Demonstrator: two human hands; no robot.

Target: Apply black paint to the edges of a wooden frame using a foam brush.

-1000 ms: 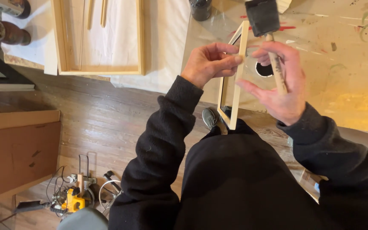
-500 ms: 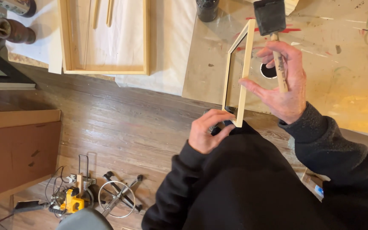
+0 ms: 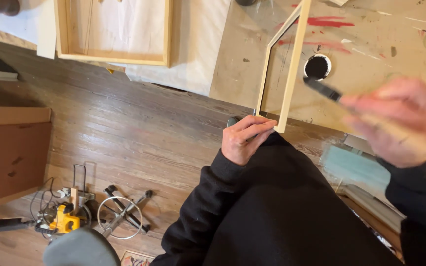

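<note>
Head view: left hand (image 3: 245, 139) pinches the lower corner of a pale wooden frame (image 3: 292, 64), held upright at the edge of the paint-stained desk (image 3: 385, 44). Right hand (image 3: 400, 123) (blurred) grips a dark-bristled paintbrush (image 3: 324, 89) beside the frame.

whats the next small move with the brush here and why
Probably bring the brush over to the wooden frame. The left hand steadies the frame's lower corner, upright on edge, while the right hand holds the dark-tipped brush just right of it, apart.
</note>
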